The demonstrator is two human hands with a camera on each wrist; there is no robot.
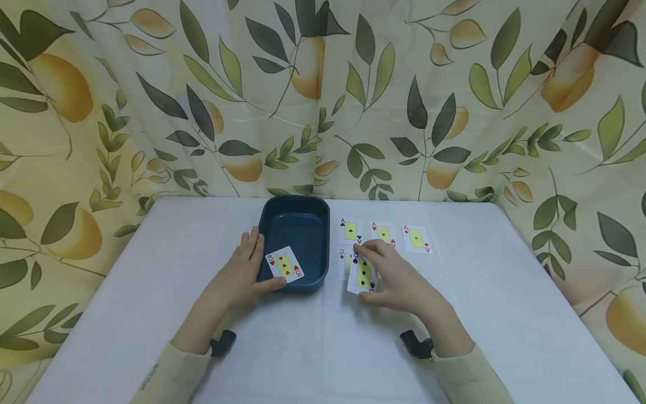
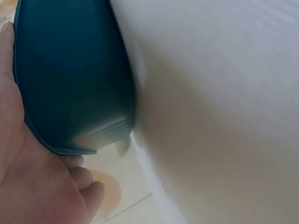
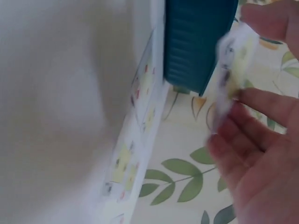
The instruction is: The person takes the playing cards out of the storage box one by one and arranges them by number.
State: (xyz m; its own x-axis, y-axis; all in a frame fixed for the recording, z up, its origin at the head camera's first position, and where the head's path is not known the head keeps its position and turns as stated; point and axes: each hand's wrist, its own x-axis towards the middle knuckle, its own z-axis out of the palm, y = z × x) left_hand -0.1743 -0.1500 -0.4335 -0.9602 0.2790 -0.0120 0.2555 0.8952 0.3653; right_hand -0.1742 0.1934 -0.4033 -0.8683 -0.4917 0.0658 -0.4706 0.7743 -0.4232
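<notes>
My right hand (image 1: 396, 278) pinches a playing card with black pips (image 1: 363, 275) between thumb and fingertips. The card stands tilted over a red two (image 1: 344, 264), hiding part of it. In the right wrist view the held card (image 3: 233, 65) looks blurred, with the thumb on one edge and the fingertips on the other. My left hand (image 1: 244, 272) lies along the left side of a dark blue-green tray (image 1: 318, 280), fingers straight at the rim, thumb over its near corner. Inside that tray a heart card (image 1: 285, 265) leans near the thumb.
Right of the tray, a row of aces lies face up: a black ace (image 1: 349, 231), a heart ace (image 1: 382, 231) partly behind my right hand, and a diamond ace (image 1: 416, 239). A white cloth covers the table (image 1: 323, 348). A leaf-and-fruit patterned curtain (image 1: 353, 112) hangs behind.
</notes>
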